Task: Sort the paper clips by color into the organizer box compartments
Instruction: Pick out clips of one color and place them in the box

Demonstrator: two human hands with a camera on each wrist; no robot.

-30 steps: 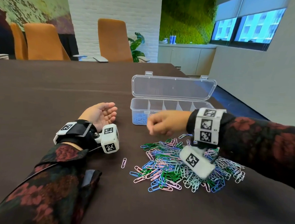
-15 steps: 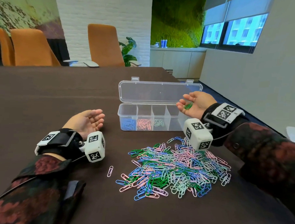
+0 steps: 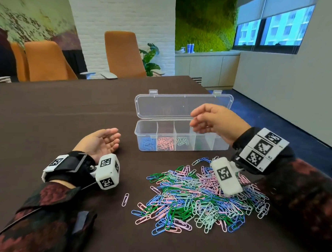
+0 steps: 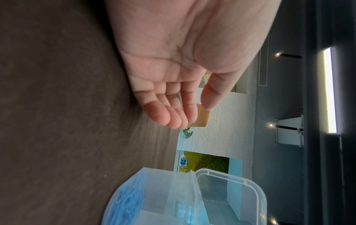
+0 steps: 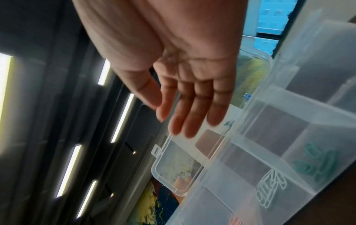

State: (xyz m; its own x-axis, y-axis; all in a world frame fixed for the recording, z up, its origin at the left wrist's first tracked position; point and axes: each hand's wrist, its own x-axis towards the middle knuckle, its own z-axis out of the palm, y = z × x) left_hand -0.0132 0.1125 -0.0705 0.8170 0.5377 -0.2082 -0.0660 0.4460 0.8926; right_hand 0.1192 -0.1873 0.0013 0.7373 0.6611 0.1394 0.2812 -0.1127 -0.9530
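**Right hand above the open box, left hand idle on the desk**

The dark brown desk (image 3: 48, 111) carries everything. Toward its near right side lies the big loose pile of paper clips (image 3: 202, 199), a mix of blue, pink, dark green, pale green and white; one stray clip (image 3: 125, 199) lies apart to the pile's left.

Behind the pile stands the clear organizer box (image 3: 181, 138) with its lid (image 3: 183, 105) tipped back. From the head view, blue clips (image 3: 148, 143) fill the leftmost compartment, pink clips (image 3: 166, 143) the next, and pale clips (image 3: 182, 140) the third. The right wrist view adds what the head view barely shows: dark green clips (image 5: 316, 161) in the fourth compartment, seen through the wall. The compartments furthest right are partly hidden behind the right hand.

The right hand (image 3: 215, 120) hovers over the box's right half, palm down. In its wrist view the fingers (image 5: 192, 109) are spread straight and nothing sits in them, though they are blurred.

The left hand (image 3: 101, 142) rests on the desk left of the box, palm up, fingers loosely relaxed and holding nothing; its wrist view confirms a bare palm and shows only the box's blue end, cut off at the frame edge.
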